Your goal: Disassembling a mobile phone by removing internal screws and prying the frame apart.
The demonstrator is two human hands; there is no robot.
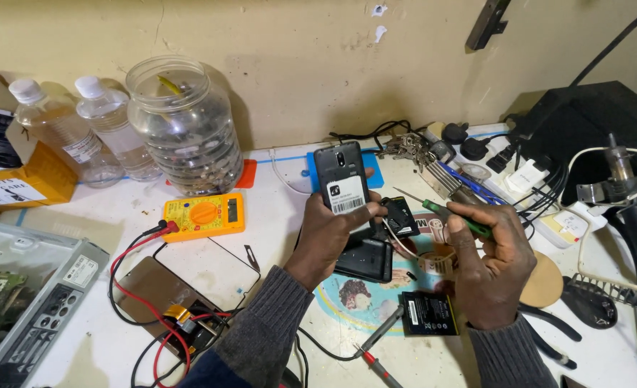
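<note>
Head camera view: the left hand [331, 237] grips a dark grey smartphone [341, 177] upright near the desk's middle, its back with a white label facing the camera, fingers wrapped round the lower half. The right hand [489, 267] pinches a green-handled screwdriver [442, 209], its metal tip pointing left toward the phone. A flat black rectangular battery [429, 313] lies just below the hands on the white desk [110, 338]. Toward the desk's left, a yellow multimeter [203, 215] trails red and black leads. A clear plastic jar [186, 129] stands at the back edge.
</note>
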